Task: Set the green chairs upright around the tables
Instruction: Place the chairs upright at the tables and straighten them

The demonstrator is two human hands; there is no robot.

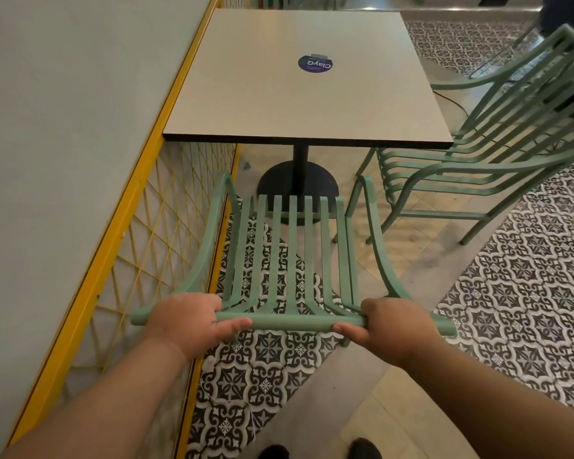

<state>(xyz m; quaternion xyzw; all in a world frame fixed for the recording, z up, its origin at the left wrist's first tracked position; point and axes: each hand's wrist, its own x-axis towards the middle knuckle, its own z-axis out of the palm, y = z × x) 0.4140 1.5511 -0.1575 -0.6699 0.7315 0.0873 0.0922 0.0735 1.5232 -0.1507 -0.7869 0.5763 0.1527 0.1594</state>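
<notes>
Head view: left hand [183, 321] and right hand [390, 323] each grip the top rail of green slatted chair [292, 260], upright before square desk [299, 94]. Second green chair [478, 154] at desk's right. Patterned tile floor [527, 293]; yellow mesh partition [130, 246] left.

Two bare forearms come in from the bottom corners of the head view, each ending in an uncovered hand. The left hand [186, 321] has no glove, ring or watch on it, and its short thumb shows a plain, trimmed nail. The right hand [390, 324] is likewise ungloved and unadorned, with rounded knuckles and thick fingers. No sleeve cuff shows on either forearm as far as the frame edges, so any sleeve must sit higher than the picture reaches. At the bottom edge, between the arms, the dark rounded toes of two shoes [365, 449] peek in; their material and fastening are too cropped to tell.
</notes>
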